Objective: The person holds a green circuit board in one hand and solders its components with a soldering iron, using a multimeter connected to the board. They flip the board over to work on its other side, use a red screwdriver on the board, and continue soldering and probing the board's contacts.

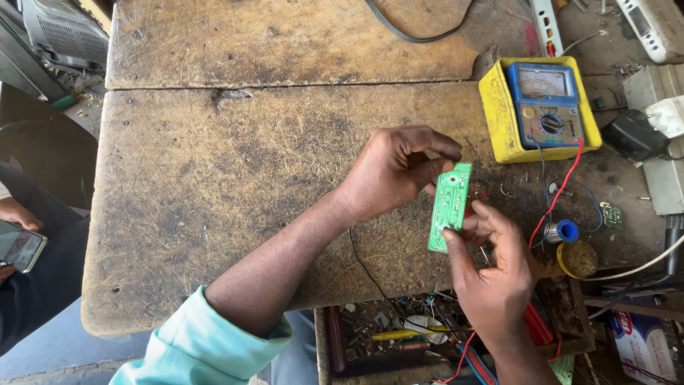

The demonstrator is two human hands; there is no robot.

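Observation:
A small green circuit board (449,207) is held upright above a worn wooden workbench (214,185), its solder side toward me. My left hand (395,171) pinches the board's upper end between thumb and fingers. My right hand (491,274) grips the lower end with thumb and forefinger. Both hands hover over the right half of the bench, close to the front edge.
A yellow-cased analog multimeter (539,107) lies at the right, its red and black leads trailing toward a blue solder spool (563,231). An open drawer (406,335) of small parts sits below. Another person's hand with a phone (20,246) is at far left.

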